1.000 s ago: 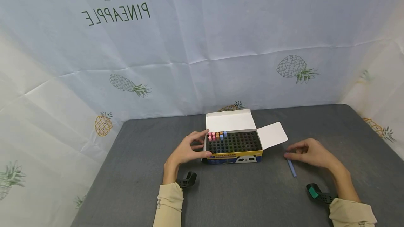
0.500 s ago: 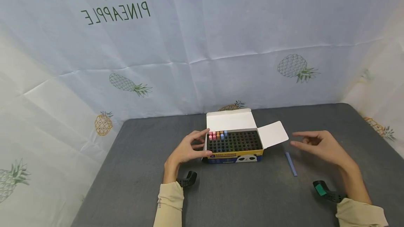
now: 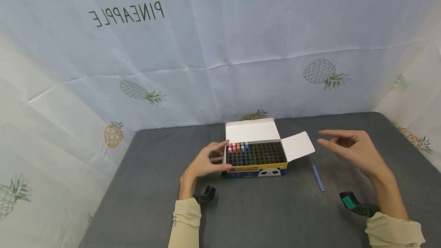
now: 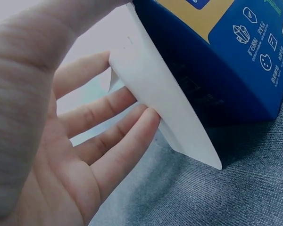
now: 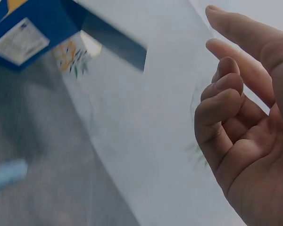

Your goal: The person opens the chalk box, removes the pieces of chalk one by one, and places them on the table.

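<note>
Centre of the frame: one open blue-and-yellow cardboard box (image 3: 256,171), holding four pink round sticks (image 3: 229,149), three orange round sticks (image 3: 237,149) and two light-blue round sticks (image 3: 246,145). Lower right: one loose blue stick (image 3: 318,178). Two bare hands: one left hand (image 3: 203,162), one right hand (image 3: 360,152).

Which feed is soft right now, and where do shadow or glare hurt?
Right wrist: the blue stick and panda box are blurred, the right hand fairly sharp. Left wrist: dark shadow on the box beside the white flap, washed-out patch upper left. Head: diffuse, fairly even light, box holes dark.
</note>
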`<state>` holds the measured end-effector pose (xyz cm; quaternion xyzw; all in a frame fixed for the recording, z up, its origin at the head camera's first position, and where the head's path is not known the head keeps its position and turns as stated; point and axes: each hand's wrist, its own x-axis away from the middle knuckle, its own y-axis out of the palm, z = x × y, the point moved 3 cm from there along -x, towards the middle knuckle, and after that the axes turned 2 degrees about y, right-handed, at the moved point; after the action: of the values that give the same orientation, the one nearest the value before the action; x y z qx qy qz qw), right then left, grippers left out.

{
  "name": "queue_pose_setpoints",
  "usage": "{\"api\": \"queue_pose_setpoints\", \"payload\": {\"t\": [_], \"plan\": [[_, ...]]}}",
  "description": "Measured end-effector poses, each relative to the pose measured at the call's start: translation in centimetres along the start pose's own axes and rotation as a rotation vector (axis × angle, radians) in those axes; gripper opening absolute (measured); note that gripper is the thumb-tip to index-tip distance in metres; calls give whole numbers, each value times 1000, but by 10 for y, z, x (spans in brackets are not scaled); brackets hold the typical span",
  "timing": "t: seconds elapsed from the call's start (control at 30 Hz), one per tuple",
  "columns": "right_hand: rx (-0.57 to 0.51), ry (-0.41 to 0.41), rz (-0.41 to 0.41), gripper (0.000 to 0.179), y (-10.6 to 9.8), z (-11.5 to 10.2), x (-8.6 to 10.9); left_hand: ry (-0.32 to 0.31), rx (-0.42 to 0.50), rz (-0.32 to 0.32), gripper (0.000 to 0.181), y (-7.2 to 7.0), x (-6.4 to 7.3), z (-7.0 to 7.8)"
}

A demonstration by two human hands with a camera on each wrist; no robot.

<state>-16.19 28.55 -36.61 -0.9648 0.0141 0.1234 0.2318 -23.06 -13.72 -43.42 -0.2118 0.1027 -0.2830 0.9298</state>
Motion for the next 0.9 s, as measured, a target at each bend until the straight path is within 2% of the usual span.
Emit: {"api": "queue_pose_setpoints", "payload": {"t": [0.1,0.23,0.43,0.67,0.9], "plan": [[-27,-45,-5,28,10,-14,-6,-4,1,-1,80,0,0,0],[-76,-107,-54,28,29,-29,-14,-9,3,-6,80,0,1,0],[-93,-106,-136,25,65,-47,-29,1,9,-6,80,0,2,0],[-87,-69,-227,28,113,-49,-47,11,7,0,80,0,3,2],[-88,-92,-250,26,145,-42,-56,17,7,-1,80,-1,2,2]]}}
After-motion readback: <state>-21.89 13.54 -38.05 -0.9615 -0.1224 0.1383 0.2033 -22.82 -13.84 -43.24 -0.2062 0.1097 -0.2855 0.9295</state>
